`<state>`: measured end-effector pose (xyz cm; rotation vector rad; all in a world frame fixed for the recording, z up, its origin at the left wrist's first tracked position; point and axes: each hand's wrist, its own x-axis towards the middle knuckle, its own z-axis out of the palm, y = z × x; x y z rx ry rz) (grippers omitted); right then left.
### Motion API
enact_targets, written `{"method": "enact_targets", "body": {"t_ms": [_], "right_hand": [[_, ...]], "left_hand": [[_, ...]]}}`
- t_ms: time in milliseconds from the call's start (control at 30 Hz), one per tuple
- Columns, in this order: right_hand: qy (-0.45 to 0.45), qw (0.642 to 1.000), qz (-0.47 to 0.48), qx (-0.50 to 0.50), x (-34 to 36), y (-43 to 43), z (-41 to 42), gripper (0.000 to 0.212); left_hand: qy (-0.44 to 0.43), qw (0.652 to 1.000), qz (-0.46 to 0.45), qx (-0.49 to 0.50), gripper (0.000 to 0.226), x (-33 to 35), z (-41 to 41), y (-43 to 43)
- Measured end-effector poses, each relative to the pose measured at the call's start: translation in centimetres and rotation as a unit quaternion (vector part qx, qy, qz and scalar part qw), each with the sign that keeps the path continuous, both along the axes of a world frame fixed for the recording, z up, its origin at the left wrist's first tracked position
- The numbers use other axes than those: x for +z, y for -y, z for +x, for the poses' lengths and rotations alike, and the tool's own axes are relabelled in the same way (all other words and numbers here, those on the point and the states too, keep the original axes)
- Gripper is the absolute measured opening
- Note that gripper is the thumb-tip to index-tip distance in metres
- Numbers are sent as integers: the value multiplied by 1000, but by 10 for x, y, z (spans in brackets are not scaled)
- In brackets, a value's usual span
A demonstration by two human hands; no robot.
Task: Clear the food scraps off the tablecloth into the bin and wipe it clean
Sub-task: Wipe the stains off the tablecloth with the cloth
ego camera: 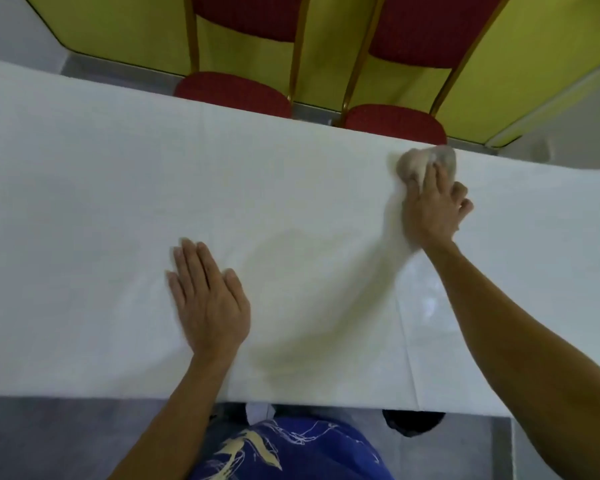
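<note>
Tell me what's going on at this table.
A person is wiping the white tablecloth. The right hand is on a crumpled rag at the table's far edge, next to a red chair. Motion blur hides how its fingers hold the rag. The left hand rests flat on the tablecloth nearer the person, fingers straight. No food scraps show on the tablecloth.

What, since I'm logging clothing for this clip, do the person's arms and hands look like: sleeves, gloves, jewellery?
Both forearms are bare, no sleeves in view. The left hand and right hand wear no gloves; no watch or ring shows, though the right is blurred. The torso wears a blue garment with white and pale gold markings.
</note>
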<state>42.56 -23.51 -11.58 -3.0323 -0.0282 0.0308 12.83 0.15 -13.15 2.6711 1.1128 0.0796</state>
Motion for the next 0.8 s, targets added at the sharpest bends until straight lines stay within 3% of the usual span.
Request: {"method": "enact_targets", "body": {"t_ms": [100,167,233,367,467,567,700,800], "right_hand": [[-12,993,18,-118,9,26,1,53],[1,991,48,-121,10,-1,-25,51],[12,996,78,-51,7,-48,-76,49],[7,977,91,193,8,-128,-199,49],[5,962,62,266,7,-103,-187,53],[35,987,-10,158,-5,-25,-139,49],[-8,994,34,-106,8,42,-116,51],[15,995,52,-84,8,-3,-158,48]], "left_hand": [[2,1000,2,0,62,0,1,1],[-2,1000,2,-1,63,0,1,2],[-3,1000,3,1,63,0,1,2],[11,1000,11,-2,62,-1,-1,2],[21,1000,1,-4,62,-3,-2,-1],[34,998,-49,-34,59,-2,-11,-11],[58,997,-53,-16,52,-2,-68,-40],[65,996,-42,32,54,-2,-107,-47]]}}
